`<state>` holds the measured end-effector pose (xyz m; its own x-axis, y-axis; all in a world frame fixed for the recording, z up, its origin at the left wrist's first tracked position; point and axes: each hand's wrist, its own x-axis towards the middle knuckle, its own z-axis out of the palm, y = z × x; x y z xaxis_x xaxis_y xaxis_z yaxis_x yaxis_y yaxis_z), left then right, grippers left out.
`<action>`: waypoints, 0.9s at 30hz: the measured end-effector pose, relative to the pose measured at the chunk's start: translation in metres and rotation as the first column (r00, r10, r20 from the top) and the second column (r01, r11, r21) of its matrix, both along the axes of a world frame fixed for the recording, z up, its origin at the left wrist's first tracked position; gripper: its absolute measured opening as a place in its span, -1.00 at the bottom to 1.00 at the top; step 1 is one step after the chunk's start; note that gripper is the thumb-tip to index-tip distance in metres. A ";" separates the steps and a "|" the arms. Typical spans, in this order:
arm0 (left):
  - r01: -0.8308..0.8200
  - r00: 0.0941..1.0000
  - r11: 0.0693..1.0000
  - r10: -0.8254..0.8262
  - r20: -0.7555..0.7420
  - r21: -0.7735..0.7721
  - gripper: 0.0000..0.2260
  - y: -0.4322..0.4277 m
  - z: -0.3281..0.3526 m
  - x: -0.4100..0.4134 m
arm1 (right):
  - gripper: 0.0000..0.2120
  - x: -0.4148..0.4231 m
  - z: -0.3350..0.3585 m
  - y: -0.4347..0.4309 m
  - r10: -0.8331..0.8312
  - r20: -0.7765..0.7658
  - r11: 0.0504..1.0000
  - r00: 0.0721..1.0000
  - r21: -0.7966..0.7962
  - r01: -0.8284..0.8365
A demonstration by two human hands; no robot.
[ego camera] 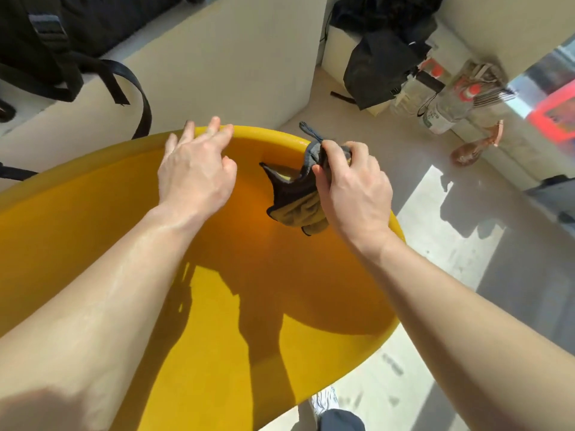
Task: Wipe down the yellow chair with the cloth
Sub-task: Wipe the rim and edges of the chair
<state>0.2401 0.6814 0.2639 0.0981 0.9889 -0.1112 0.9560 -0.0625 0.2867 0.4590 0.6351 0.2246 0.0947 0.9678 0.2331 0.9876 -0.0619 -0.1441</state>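
The yellow chair (93, 244) fills the lower left and middle of the head view; I look down into its curved shell. My left hand (196, 172) rests on the chair's top rim with fingers spread over the edge, holding no object. My right hand (351, 188) is closed on a dark grey cloth (298, 194) with a yellowish inner side, pressing it against the rim on the right. The cloth hangs down into the shell, and a small loop of it sticks up above the rim.
A black backpack (62, 35) with dangling straps lies on a white ledge (193, 63) behind the chair. Black bags (382, 66), plastic bottles (451, 101) and a sandal (473, 147) sit on the floor at the right. My shoe (326, 402) shows below the chair.
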 end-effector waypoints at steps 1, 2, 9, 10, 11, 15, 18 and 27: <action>0.047 0.999 0.999 -0.047 -0.002 0.008 -0.50 0.000 0.001 0.009 | -0.63 0.001 0.002 0.006 0.039 0.011 0.999 0.999 -0.016 -0.038; 0.113 0.994 0.994 -0.113 -0.003 0.016 -0.48 -0.001 0.001 0.021 | -0.64 0.000 0.006 0.016 0.091 0.007 0.995 0.996 -0.042 -0.091; 0.197 0.980 0.980 -0.197 0.035 0.001 -0.43 -0.021 -0.013 0.081 | -0.62 0.025 0.002 -0.009 0.022 -0.181 0.999 0.983 -0.039 -0.029; 0.181 0.983 0.984 -0.181 0.031 0.004 -0.42 -0.022 -0.014 0.081 | -0.60 0.031 -0.003 -0.031 -0.052 -0.228 0.999 0.972 -0.027 0.047; 0.173 0.985 0.985 -0.173 0.018 0.008 -0.42 -0.023 -0.014 0.081 | -0.59 0.035 -0.006 -0.049 -0.108 -0.260 0.994 0.959 -0.032 0.103; 0.235 0.972 0.972 -0.235 0.004 0.022 -0.41 -0.030 -0.013 0.097 | -0.60 0.044 -0.006 -0.045 -0.130 -0.284 0.991 0.950 -0.076 0.112; 0.293 0.955 0.955 -0.294 0.024 0.042 -0.43 -0.044 -0.015 0.116 | -0.60 0.044 0.000 -0.020 -0.020 -0.311 0.996 0.950 -0.085 -0.006; 0.260 0.965 0.963 -0.262 0.018 0.073 -0.42 -0.070 -0.024 0.142 | -0.51 0.069 -0.045 -0.129 -0.289 -0.455 0.957 0.842 -0.103 0.273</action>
